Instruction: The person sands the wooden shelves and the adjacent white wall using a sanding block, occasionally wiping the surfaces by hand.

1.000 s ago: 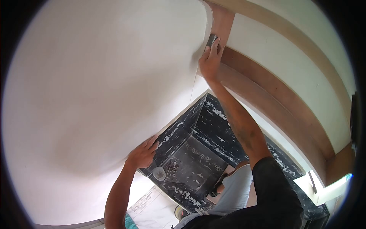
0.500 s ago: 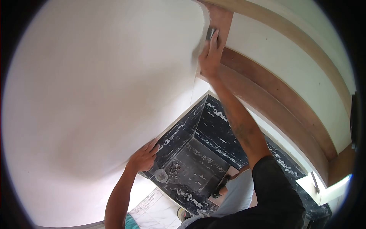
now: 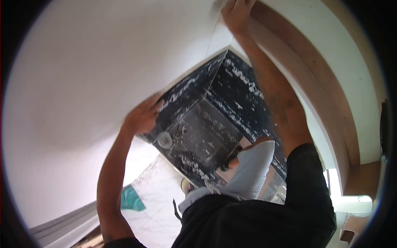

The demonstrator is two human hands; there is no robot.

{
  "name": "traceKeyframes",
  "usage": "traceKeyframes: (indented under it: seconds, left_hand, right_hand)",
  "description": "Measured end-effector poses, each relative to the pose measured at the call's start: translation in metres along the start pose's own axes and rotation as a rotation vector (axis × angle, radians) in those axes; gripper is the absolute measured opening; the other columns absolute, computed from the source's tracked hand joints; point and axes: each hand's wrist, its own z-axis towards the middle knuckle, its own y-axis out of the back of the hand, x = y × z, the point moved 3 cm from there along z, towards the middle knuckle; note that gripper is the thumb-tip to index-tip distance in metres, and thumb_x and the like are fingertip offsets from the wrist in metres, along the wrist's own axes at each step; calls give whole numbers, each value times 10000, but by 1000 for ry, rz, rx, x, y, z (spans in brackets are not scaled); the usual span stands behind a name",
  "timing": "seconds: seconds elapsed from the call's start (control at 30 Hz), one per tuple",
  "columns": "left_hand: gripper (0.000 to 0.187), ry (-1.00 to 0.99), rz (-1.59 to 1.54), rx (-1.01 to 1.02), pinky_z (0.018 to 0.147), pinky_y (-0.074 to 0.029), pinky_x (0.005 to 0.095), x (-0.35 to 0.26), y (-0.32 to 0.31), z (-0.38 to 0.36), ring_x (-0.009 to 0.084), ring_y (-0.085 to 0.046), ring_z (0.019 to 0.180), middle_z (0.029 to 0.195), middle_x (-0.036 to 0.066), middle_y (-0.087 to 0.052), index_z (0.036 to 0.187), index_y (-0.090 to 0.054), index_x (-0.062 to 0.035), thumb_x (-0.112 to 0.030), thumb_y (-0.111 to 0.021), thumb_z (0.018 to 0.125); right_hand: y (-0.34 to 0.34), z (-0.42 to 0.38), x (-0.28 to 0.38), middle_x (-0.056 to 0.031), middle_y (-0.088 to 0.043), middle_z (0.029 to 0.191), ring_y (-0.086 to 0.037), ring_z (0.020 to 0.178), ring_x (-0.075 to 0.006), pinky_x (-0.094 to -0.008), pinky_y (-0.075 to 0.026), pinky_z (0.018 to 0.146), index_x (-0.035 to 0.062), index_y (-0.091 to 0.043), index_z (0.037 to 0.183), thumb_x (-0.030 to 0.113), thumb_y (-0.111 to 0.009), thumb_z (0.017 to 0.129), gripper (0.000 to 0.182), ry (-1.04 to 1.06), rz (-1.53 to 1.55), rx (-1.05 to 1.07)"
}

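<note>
My right hand point(image 3: 238, 16) is raised at the top edge of the head view, beside the brown trim board point(image 3: 285, 53) where it meets the white wall point(image 3: 78, 78). Its fingertips are cut off by the frame, so the small dark block it gripped earlier is out of sight now. Lower down, my left hand point(image 3: 142, 115) rests with fingers stretched out against the foot of the white wall, touching the upper edge of the black marbled tiles point(image 3: 188, 89). Nothing shows in that hand.
Below lies a black, white-veined floor recess point(image 3: 202, 132) with a round translucent container point(image 3: 164, 140) and scattered debris. A teal cloth point(image 3: 131, 198) is on the pale marbled floor point(image 3: 155, 223). A bucket-like container point(image 3: 185, 186) stands by my legs. Curved brown boards run along the right.
The view has tilted, so the recess and both hands sit higher in the picture. My right hand has moved along the brown trim edge, and its block has left the frame. My left hand stays on the wall.
</note>
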Motion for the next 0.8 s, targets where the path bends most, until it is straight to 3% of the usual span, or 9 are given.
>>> traceKeyframes:
  seconds: [0.07,0.13,0.2,0.27,0.3,0.47,0.57,0.67,0.8]
  left_hand:
    - [279,-4,36,-51,1201,-277,376,-2,3,-1,253,-230,1548,1494,12,-549,945,-794,-81,-270,-617,842]
    - [250,3,-2,-31,1199,-284,374,-1,-1,-1,248,-240,1543,1485,2,-557,929,-798,-88,-247,-616,864]
    - [238,12,-9,-16,1212,-286,381,0,0,0,240,-235,1542,1503,-2,-533,946,-797,-93,-245,-624,884]
    - [241,27,-27,17,1226,-288,392,0,-3,-1,232,-217,1547,1548,-9,-475,987,-793,-102,-267,-644,894]
    - [236,27,-19,9,1223,-296,389,1,-4,1,227,-220,1545,1547,-10,-475,990,-793,-104,-264,-648,894]
    - [201,26,-3,-46,1213,-330,383,-1,-8,-3,209,-250,1532,1552,-15,-468,978,-793,-111,-241,-669,888]
    - [190,25,-17,-92,1210,-344,380,-2,-11,-4,198,-269,1523,1546,-11,-471,981,-769,-87,-223,-676,887]
    - [189,26,-25,-75,1208,-359,385,-2,-9,-3,199,-272,1520,1555,-2,-455,986,-738,-63,-208,-689,876]
    - [171,4,-24,-98,1212,-353,394,-2,-11,-5,207,-266,1522,1563,7,-439,981,-739,-65,-190,-698,870]
  right_hand:
    - [-5,4,-27,-292,-603,1165,-585,1063,-410,-467,-472,967,-57,-347,1534,156,-527,996,605,119,19,-68]
    - [65,37,21,-187,-671,980,-627,853,-295,-401,-529,813,-43,-433,1496,202,-537,1025,541,-515,311,384]
    - [91,45,-5,-82,-671,882,-579,707,-189,-333,-517,677,-22,-518,1448,247,-556,1043,487,-551,378,294]
    - [117,40,-69,-55,-641,873,-556,722,-166,-328,-502,668,0,-572,1419,270,-566,1052,456,-388,391,181]
    - [166,34,-13,-84,-687,986,-617,839,-194,-349,-524,786,14,-601,1394,312,-567,1053,453,-779,128,326]
    - [257,0,-130,-236,-612,1327,-601,1216,-396,-414,-489,1016,96,-545,1452,228,-604,997,477,171,-456,562]
    - [288,-26,-51,-174,-670,1265,-626,1183,-298,-409,-468,1038,38,-572,1406,412,-526,1052,516,-616,-738,577]
    - [305,-43,-50,-219,-603,1386,-576,1286,-367,-463,-445,1095,41,-515,1454,414,-514,1049,551,-313,-1028,617]
    - [307,-44,-76,-207,-540,1472,-516,1352,-391,-498,-416,1128,43,-507,1458,397,-510,1046,544,-367,-791,601]
